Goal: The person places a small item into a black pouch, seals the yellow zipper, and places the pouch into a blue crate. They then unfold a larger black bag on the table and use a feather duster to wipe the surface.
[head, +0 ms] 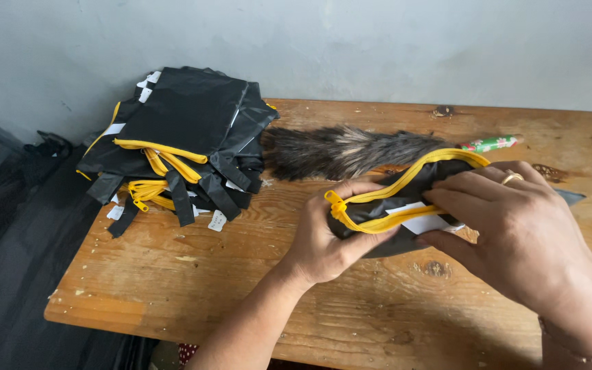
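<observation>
I hold a black fabric pouch with a yellow zipper (405,188) over the wooden table (193,274). Its zipper mouth gapes open and a white paper tag shows inside. My left hand (323,240) grips the pouch's left end from below, near the yellow zipper pull. My right hand (515,226), with a ring on one finger, clasps the right part, fingers reaching into the open mouth. The pouch's far end is hidden behind my right hand.
A stack of several similar black pouches with yellow zippers (179,144) lies at the table's back left. A dark furry duster head (351,151) with a red and green patterned handle (491,144) lies behind the pouch. A grey wall stands behind.
</observation>
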